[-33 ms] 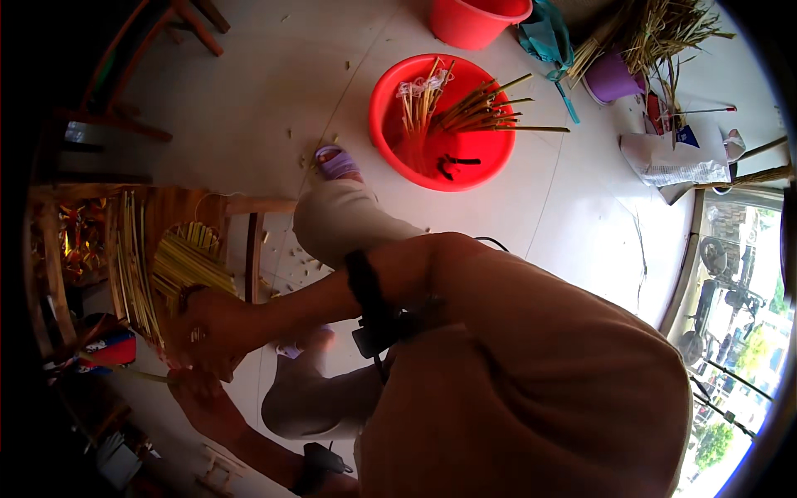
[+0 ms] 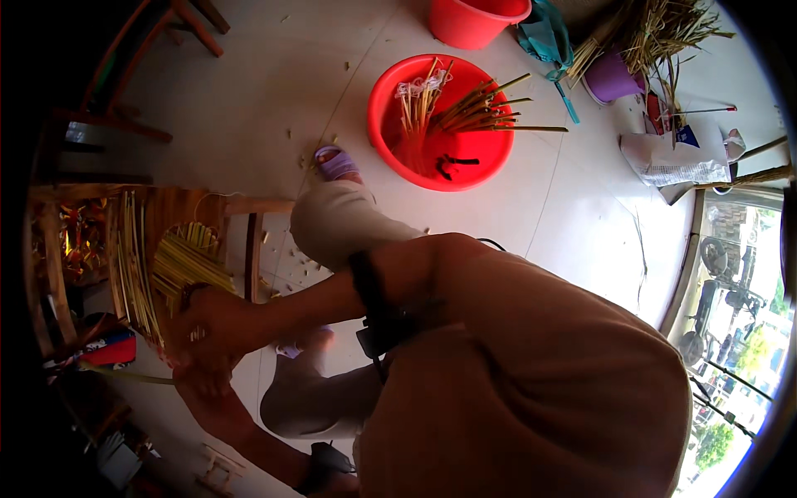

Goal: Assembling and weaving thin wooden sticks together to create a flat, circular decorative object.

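Both my hands meet at the left, beside a low wooden stool (image 2: 249,207). My right hand (image 2: 212,319) reaches in from above and closes over the end of a thin green stalk (image 2: 124,375) that points left. My left hand (image 2: 199,383) comes from below, a dark watch (image 2: 324,463) on its wrist, and grips the same stalk just under the right one. A fanned bundle of yellow-green straw strips (image 2: 183,257) lies on the stool right above my hands. What my fingers do is partly hidden.
A red basin (image 2: 390,91) holds sticks and straw on the tiled floor, with a red bucket (image 2: 473,21), a purple pot (image 2: 610,79) and dry straw (image 2: 664,25) behind it. My knee (image 2: 332,220) and purple sandal (image 2: 336,162) are near the stool. Straw scraps litter the floor.
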A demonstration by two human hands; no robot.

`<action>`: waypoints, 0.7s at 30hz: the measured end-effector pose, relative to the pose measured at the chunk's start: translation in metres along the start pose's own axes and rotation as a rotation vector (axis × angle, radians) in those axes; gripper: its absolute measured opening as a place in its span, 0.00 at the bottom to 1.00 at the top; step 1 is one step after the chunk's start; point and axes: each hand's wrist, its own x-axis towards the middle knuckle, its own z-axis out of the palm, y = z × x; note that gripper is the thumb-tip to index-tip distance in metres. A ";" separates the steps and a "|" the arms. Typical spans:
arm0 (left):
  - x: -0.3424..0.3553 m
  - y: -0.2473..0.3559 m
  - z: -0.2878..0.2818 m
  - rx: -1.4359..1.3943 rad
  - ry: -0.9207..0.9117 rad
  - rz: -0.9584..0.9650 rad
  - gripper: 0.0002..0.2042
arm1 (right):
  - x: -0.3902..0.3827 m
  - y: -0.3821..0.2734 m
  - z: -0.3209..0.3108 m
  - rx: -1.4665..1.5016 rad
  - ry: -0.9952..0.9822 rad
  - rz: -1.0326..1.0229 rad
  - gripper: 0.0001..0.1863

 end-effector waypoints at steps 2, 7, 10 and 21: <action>-0.015 -0.013 0.068 0.198 0.210 0.017 0.22 | -0.018 -0.029 -0.013 0.066 0.008 0.120 0.07; -0.020 -0.049 0.117 0.373 0.249 -0.124 0.14 | -0.050 -0.031 -0.036 0.049 0.088 0.179 0.10; -0.024 -0.053 0.131 0.500 0.049 -0.115 0.16 | -0.069 -0.053 -0.082 0.037 0.024 0.382 0.15; -0.027 -0.071 0.128 0.166 0.315 -0.144 0.18 | -0.191 -0.057 -0.501 -1.781 0.130 0.916 0.07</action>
